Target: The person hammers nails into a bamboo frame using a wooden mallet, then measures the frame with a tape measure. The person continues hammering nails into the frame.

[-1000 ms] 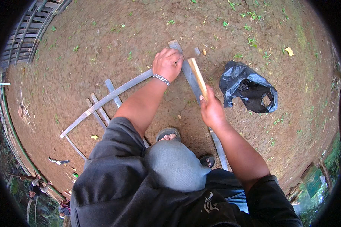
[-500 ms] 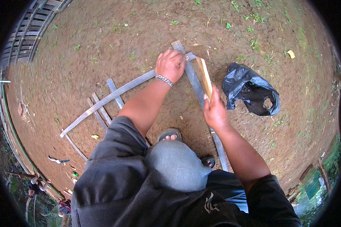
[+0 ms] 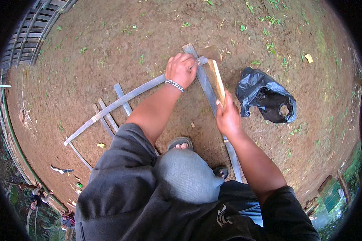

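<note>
My left hand, with a chain bracelet at its wrist, rests over a long grey wooden strip near its far end. Its fingers are closed in a pinch by the joint; what they hold is too small to make out. There the strip crosses a second grey wooden strip that runs toward my feet. My right hand grips the pale wooden handle of a hatchet. The tool's flat brown head lies just past the crossing, close to my left fingertips and slightly blurred.
Several shorter wooden strips lie under the long one at left. A black plastic bag sits on the dirt at right. A curved blade-like tool lies at lower left, and a slatted wooden structure stands at far left.
The hatchet's head has shifted slightly up and to the left, while my right hand stays nearly in place. My left hand and the wooden strips look unmoved.
</note>
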### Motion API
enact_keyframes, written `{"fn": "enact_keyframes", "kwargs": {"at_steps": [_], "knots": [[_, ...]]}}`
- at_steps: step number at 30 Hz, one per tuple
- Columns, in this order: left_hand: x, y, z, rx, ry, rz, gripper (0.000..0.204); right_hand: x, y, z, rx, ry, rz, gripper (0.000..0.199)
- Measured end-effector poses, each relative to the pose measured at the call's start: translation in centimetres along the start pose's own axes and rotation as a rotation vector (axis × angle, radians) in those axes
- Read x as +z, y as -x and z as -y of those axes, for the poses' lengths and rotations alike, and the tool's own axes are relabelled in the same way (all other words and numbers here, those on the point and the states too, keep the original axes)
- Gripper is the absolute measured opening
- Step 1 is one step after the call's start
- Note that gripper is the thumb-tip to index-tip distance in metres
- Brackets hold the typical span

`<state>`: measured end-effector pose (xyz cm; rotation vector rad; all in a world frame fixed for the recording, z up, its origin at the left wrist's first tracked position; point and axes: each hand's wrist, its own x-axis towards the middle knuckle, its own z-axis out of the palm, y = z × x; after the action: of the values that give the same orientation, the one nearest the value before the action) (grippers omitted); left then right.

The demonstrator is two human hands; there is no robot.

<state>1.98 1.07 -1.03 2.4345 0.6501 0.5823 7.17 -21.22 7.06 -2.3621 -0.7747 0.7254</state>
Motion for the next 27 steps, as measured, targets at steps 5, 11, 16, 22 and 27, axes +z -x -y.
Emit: {"fn": "enact_keyframes", "kwargs": {"at_steps": [5,11,16,22,27], "knots": [[0.3,-0.1,0.2,0.009,0.002,-0.011,0.005,0.2,-0.1,-0.8,0.053,0.094,0.091,0.056],[-0.1,0.0,0.2,0.012,-0.023,0.000,0.005,-0.5,0.1,0.5,0.027,0.050,0.044,0.057],[0.2,0.1,0.3,0.023,-0.021,-0.004,0.006,-0.2,-0.5,0.0,0.008,0.072,0.070,0.056],[0.1,0.2,0.5,0.007,-0.031,0.012,0.006,-0.5,-0.6,0.6,0.125,0.139,0.182,0.055],[-0.1,0.0,0.5,-0.004,0.025,0.009,0.011,-0.7,0.4,-1.2,0.002,0.052,0.021,0.055]]}}
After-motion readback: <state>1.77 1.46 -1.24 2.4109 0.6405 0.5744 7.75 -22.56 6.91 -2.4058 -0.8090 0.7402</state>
